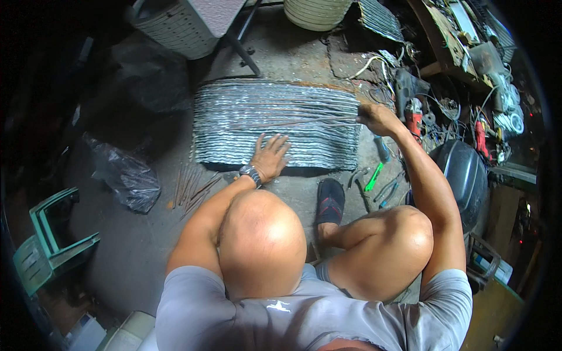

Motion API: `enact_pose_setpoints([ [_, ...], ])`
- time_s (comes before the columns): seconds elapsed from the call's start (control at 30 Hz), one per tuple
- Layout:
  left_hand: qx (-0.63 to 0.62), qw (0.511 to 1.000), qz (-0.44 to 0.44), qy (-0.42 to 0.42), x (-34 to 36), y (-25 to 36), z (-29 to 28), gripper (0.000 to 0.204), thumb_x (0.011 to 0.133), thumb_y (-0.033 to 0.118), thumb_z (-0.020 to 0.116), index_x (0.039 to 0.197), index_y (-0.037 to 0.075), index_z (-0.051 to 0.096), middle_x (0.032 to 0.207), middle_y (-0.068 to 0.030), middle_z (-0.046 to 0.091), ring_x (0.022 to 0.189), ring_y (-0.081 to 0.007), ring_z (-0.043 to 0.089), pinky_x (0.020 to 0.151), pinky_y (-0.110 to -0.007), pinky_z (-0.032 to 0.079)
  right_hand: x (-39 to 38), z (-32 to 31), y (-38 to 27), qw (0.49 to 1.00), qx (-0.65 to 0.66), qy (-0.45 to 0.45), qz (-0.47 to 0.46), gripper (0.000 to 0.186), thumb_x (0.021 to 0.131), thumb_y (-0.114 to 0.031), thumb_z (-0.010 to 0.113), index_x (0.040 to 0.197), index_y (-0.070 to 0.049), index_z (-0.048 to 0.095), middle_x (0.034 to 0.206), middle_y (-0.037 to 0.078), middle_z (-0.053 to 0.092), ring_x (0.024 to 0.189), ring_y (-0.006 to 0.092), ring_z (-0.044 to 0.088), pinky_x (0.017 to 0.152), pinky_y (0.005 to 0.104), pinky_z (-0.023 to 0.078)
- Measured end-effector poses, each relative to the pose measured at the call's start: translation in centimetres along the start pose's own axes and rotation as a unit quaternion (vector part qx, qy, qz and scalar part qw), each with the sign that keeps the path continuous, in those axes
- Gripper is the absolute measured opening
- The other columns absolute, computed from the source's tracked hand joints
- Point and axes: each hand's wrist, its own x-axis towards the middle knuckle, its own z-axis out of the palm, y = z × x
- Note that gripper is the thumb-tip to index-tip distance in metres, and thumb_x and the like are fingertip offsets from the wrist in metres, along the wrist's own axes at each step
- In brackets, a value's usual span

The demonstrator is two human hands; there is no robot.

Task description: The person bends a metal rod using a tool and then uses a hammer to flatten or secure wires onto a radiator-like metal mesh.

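A wide stack of ridged, grey metal strips (275,105) lies on the floor in front of me, its long edges running left to right. My left hand (269,158), with a watch at the wrist, rests on its lower middle, fingers spread. At the stack's right end my right hand (377,120) grips thin rusty rods (316,121) that stretch leftward across the strips. More loose rods (187,190) lie on the floor below the stack's left corner, beside my left forearm.
Pliers (389,193), a green-handled tool (373,176) and red power tools (414,120) sit at right, among cables and a black case (456,181). A plastic bag (129,181) and green stool (44,240) are left. A table leg (246,55) and baskets (307,11) stand behind.
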Motion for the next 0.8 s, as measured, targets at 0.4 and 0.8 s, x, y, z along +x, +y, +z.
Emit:
enact_pose_setpoints([
  [0.4, -0.066, 0.929, -0.365, 0.01, -5.1, -6.7, 2.5, 0.089, 0.101, 0.061, 0.049, 0.165, 0.006, 0.02, 0.173, -0.0238, 0.007, 0.159, -0.0453, 0.002, 0.127, -0.061, 0.006, 0.2, -7.6, -6.9, 0.984, -0.038, 0.129, -0.116, 0.028, 0.102, -0.031, 0.058, 0.095, -0.005, 0.065, 0.082, 0.022, 0.066, 0.083, 0.0457, 0.066, 0.071, 0.0532, 0.05],
  [0.8, -0.227, 0.914, -0.336, -0.016, -6.5, -8.6, -4.4, 0.07, 0.098, 0.042, 0.063, 0.154, 0.007, 0.042, 0.159, -0.028, 0.035, 0.15, -0.0469, 0.028, 0.121, -0.055, 0.029, -5.6, -20.7, -19.1, 0.922, -0.139, 0.316, -0.175, 0.029, 0.092, -0.008, 0.065, 0.121, -0.011, 0.066, 0.113, 0.01, 0.067, 0.106, 0.0373, 0.066, 0.085, 0.0457, 0.056],
])
